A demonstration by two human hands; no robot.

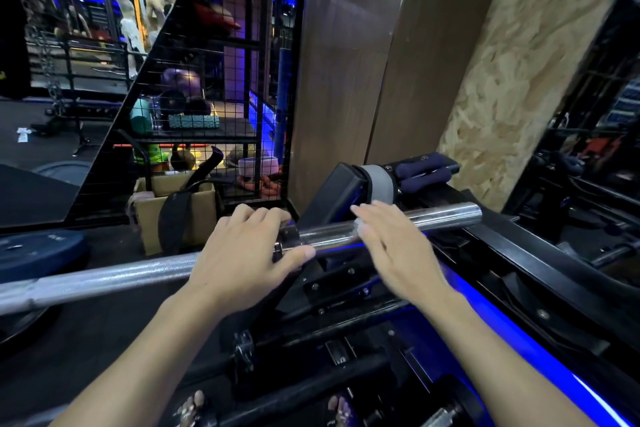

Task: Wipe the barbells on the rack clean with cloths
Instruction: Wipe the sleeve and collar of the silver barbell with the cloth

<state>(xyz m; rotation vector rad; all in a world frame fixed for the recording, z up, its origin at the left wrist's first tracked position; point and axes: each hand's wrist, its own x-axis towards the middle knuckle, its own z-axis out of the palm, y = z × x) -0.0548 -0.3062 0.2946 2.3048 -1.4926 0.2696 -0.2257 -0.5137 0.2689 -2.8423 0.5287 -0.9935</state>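
Your left hand grasps the bar at its collar, steadying it on the rack. Your right hand lies flat, fingers released, pressing a scrap of white cloth onto the sleeve. Wipe right toward the far end, wrapping the cloth round to reach the underside

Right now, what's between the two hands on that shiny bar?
In the head view, only bare shiny sleeve of the barbell shows between the left hand and the right hand. A bit of white cloth peeks from under the right hand.
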